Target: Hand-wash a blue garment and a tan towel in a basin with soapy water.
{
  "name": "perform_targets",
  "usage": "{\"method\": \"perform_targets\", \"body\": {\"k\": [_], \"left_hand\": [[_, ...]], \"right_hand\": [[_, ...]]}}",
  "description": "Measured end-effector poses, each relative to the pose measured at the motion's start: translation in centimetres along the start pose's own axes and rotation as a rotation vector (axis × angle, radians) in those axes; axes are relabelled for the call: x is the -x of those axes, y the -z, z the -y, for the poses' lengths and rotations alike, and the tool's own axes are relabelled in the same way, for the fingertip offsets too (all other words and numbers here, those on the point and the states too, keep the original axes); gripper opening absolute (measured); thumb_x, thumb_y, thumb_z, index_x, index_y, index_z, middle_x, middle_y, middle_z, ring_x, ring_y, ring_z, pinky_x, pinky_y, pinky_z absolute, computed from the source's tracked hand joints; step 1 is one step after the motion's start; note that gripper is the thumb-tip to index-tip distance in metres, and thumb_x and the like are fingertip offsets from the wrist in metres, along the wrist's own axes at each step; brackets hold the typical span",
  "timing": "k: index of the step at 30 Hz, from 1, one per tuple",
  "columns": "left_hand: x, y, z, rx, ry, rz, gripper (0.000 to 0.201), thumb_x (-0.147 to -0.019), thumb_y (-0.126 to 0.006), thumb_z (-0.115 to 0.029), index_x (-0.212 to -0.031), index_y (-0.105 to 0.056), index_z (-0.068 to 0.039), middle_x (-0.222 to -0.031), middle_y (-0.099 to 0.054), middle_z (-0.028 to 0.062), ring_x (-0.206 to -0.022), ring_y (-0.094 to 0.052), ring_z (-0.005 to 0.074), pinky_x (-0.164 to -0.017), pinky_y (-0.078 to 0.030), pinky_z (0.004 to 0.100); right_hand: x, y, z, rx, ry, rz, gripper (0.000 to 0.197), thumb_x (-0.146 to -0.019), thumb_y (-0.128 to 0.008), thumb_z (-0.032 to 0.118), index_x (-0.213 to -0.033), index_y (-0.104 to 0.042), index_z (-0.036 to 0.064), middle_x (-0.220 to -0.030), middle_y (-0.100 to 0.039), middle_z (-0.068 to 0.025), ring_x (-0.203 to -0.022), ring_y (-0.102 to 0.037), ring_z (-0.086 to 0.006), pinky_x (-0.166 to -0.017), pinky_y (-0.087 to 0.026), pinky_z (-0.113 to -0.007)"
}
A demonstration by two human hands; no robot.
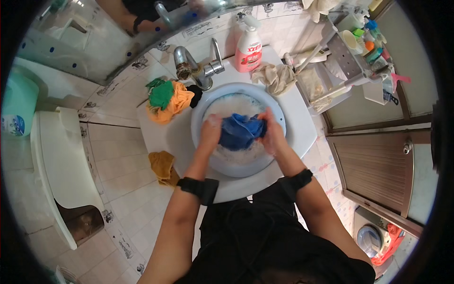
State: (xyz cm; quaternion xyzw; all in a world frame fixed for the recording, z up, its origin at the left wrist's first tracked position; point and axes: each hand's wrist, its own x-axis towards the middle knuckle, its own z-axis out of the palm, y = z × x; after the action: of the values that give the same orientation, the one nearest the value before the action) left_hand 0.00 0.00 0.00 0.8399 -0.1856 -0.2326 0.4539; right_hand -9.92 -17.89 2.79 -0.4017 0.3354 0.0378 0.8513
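A wet blue cloth (242, 131) is stretched between my hands, just above or at the surface of foamy water. My left hand (213, 130) is closed on its left side, the fingers partly blurred and hidden by the fabric. At the opposite side my right hand (271, 133) grips the cloth, with suds on the skin. Below them the pale blue basin (231, 170) sits in the white sink (301, 135), full of white suds. Each wrist wears a black strap.
A metal faucet (196, 71) rises behind the basin, beside a pink-and-white pump bottle (248, 49). Orange and green cloths (166, 100) lie left, a brown cloth (163, 166) hangs over the edge, and a beige cloth (274, 77) lies right. A grey rack (343, 54) holds toiletries.
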Motion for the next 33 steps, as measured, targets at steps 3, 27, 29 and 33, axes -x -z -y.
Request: {"method": "perform_targets", "body": {"k": [3, 27, 29, 33], "left_hand": [[1.8, 2.1, -0.3, -0.112, 0.028, -0.246, 0.027, -0.087, -0.039, -0.019, -0.088, -0.057, 0.000, -0.092, -0.055, 0.0211, -0.092, -0.048, 0.0378, -0.083, -0.037, 0.0412], [3.6, 7.3, -11.7, -0.175, -0.555, -0.694, 0.015, -0.083, -0.050, -0.011, -0.085, -0.054, 0.003, -0.083, -0.053, 0.0164, -0.085, -0.050, 0.0316, -0.072, -0.042, 0.0372], [2.8, 7.2, -10.8, -0.258, -0.484, -0.632, 0.015, -0.082, -0.051, -0.011, -0.086, -0.054, 0.003, -0.088, -0.053, 0.0165, -0.087, -0.051, 0.0323, -0.075, -0.041, 0.0394], [2.6, 6.7, -8.4, -0.361, -0.017, -0.243, 0.016, -0.080, -0.053, -0.011, -0.089, -0.055, 0.002, -0.096, -0.054, 0.0173, -0.094, -0.050, 0.0345, -0.083, -0.039, 0.0407]], "right_hand": [[1.9, 0.1, 2.3, -0.125, -0.004, -0.001, 0.022, -0.086, -0.047, 0.036, -0.093, -0.052, 0.0158, -0.075, -0.053, 0.0026, -0.062, -0.050, -0.0084, -0.047, -0.039, -0.023], [5.1, 2.1, 5.6, 0.449, 0.512, -0.291, 0.019, -0.083, -0.051, 0.006, -0.101, -0.057, 0.0086, -0.078, -0.052, 0.0036, -0.060, -0.043, -0.0035, -0.050, -0.036, -0.017], [4.4, 2.7, 5.2, 0.569, 0.690, -0.249, 0.018, -0.083, -0.051, 0.005, -0.099, -0.058, 0.0065, -0.078, -0.053, 0.0028, -0.064, -0.046, -0.0054, -0.056, -0.038, -0.018], [6.2, -1.1, 6.0, 0.713, 0.744, 0.045, 0.014, -0.083, -0.051, 0.002, -0.094, -0.060, 0.0023, -0.081, -0.057, 0.0003, -0.078, -0.050, -0.0098, -0.073, -0.040, -0.023]]}}
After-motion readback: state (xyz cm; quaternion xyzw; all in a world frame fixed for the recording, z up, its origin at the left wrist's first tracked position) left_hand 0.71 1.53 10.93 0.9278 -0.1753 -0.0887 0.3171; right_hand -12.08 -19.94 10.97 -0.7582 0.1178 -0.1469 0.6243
